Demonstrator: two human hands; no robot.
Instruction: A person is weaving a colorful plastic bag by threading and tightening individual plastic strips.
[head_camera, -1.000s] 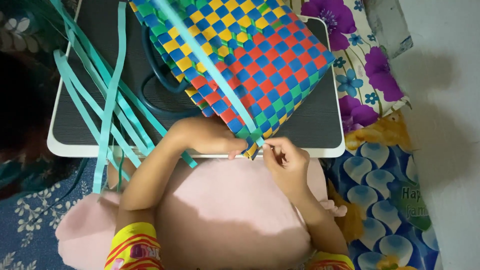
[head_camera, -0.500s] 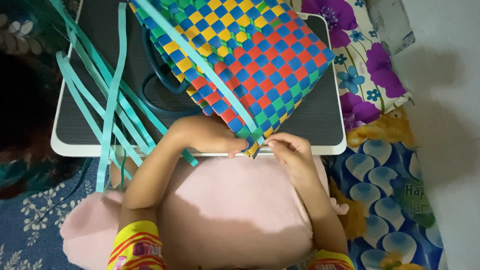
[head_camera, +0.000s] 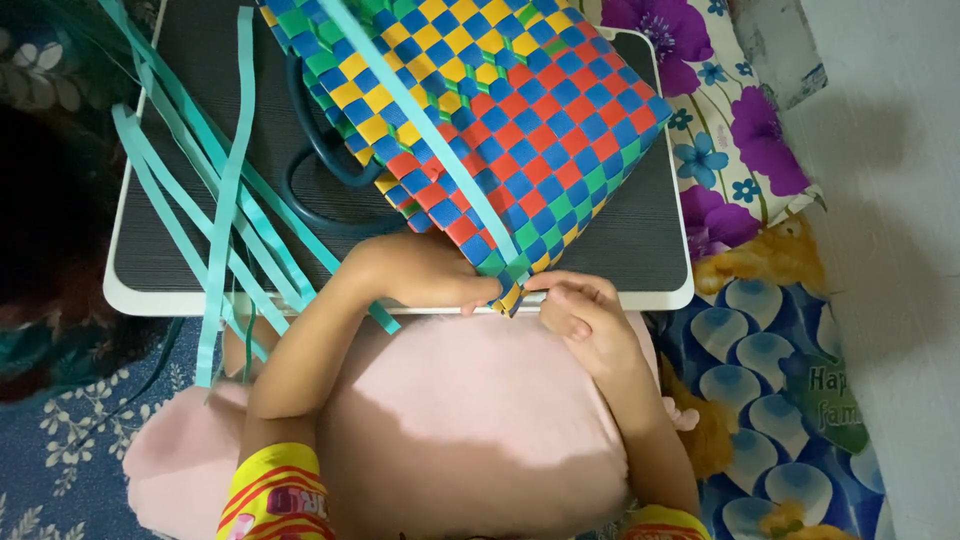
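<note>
A pink pillow (head_camera: 470, 440) sits on your lap. Your left hand (head_camera: 420, 275) and right hand (head_camera: 585, 315) meet at the near edge of the small table (head_camera: 640, 275). Both pinch the bottom corner of the checkered woven basket (head_camera: 500, 110). Since a moment ago your right hand has closed in tighter on that corner, so the weaving goes on there. One teal strip (head_camera: 420, 130) crosses the basket. Loose teal strips (head_camera: 215, 210) hang over the table's left edge. I see no packages or signs on the table.
</note>
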